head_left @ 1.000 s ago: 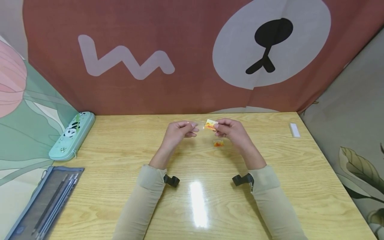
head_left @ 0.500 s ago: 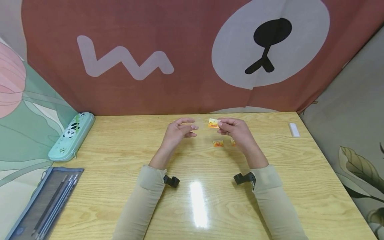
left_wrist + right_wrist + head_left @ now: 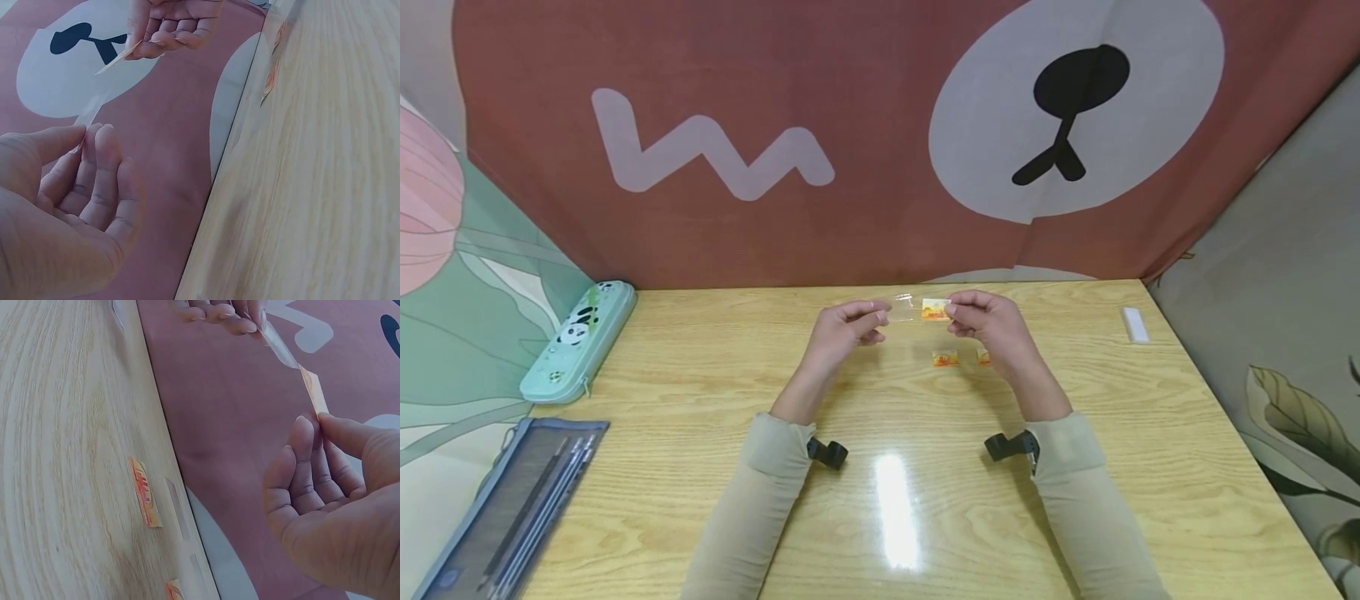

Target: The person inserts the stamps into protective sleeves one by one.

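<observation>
Between thumb and fingertips, my left hand (image 3: 848, 327) pinches a small clear plastic sleeve (image 3: 902, 307) that sticks out toward the right. My right hand (image 3: 988, 323) pinches the edge of a small yellow-and-orange printed card (image 3: 935, 309). Sleeve and card are held up at the far side of the table, facing each other edge to edge; a narrow gap shows between them in the head view. A similar orange card (image 3: 945, 358) lies on the table below. Another card (image 3: 983, 357) is partly hidden by my right hand; its end shows in the right wrist view.
A mint pencil case (image 3: 580, 342) with a panda print lies at the far left. Nearer on that side is a mesh zip pouch (image 3: 512, 508) with several pencils. A white eraser (image 3: 1137, 325) lies at the far right. Printed cloth (image 3: 880, 225) hangs behind the table (image 3: 700, 350).
My right hand has shifted slightly right with the card, drawing it away from the sleeve. The second card on the table has come into view beside that hand. My left hand has barely moved.
</observation>
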A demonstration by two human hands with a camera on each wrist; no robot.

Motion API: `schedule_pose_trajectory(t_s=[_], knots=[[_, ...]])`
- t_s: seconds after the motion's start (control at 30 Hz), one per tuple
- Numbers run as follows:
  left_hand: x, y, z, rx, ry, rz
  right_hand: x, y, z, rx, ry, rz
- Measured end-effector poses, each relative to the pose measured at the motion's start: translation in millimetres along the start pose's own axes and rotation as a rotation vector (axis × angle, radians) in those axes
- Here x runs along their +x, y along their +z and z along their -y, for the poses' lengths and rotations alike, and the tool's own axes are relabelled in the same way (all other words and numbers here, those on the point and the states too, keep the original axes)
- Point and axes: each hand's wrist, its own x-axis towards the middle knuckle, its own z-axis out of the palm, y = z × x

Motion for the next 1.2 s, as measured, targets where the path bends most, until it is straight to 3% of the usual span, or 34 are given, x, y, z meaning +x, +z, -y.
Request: schedule_pose_trajectory(t_s=[0.33,0.6,0.9,1.2], knots=[[-1.4,-2.9,0.9,-0.013,-0.010,0.055,-0.8,-1.9,0.2,0.027,0.038,-0.006],[-2.1,-3.0,0.8,-0.034,0.021,0.069,0.5,-2.5,-2.0,0.005,0.009,0.007],[-3.3,-1.5,-0.7,-0.032,0.028,0.055,0.5,-2.4,-2.6,-0.043,0.008,0.006],[-1.7,-1.8,-4.0,-0.032,-0.012,0.020,1.0,-2.8,-2.1,-0.062,0.012,0.002]])
